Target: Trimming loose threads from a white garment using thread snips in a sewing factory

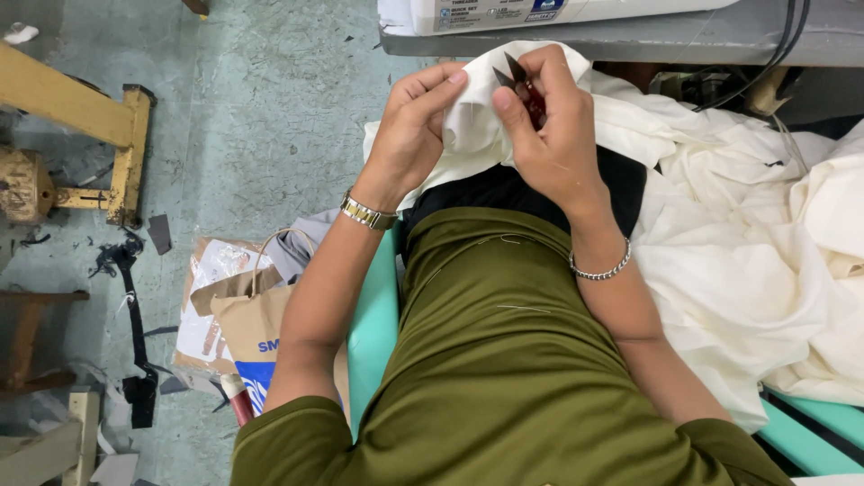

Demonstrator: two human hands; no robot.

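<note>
Cream fabric bunched at 12 o'clock over the lap, pinched taut in the left hand, fingers closed on a fold, seemingly to steady it. Right hand closed around small dark thread snips, blades touching the pinched fold. More cloth heaped at 3 o'clock across a teal bench. Paper bags on the floor at 8 o'clock, contents not discernible. Farther off at 12, grey table edge carrying a white sewing machine.
</note>
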